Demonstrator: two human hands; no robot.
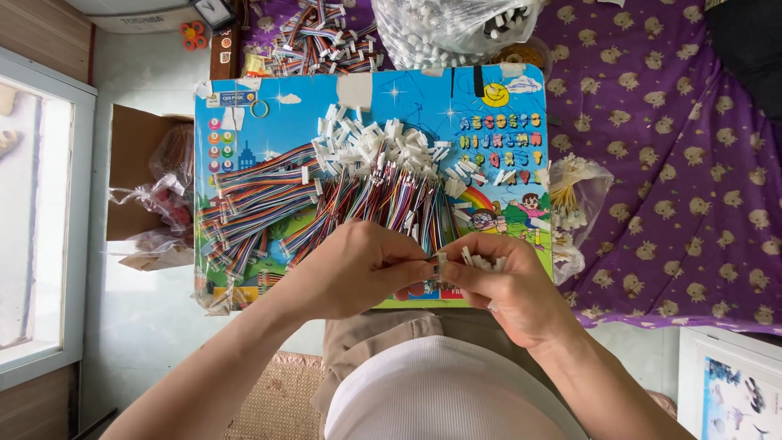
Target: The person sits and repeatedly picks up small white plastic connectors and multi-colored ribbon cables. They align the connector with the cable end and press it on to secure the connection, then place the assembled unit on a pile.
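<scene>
1. The white connector (441, 262) is held at the 6 o'clock edge of the colourful board (505, 90), pinched between both hands just above the person's lap.
2. The left hand (358, 269) closes thumb and fingers on the connector and on what seems a wire end; the right hand (497, 285) grips it from the other side and also holds some loose white housings (486, 262) in the palm.
3. Many rainbow wire bundles (261, 195) already carry connectors, lying from 9 o'clock to the centre; this looks like finished work.
4. A heap of loose white connectors (383, 143) remains near 12 o'clock, so I judge much is left.
5. Both wrists bend inward and the hands touch each other.
</scene>
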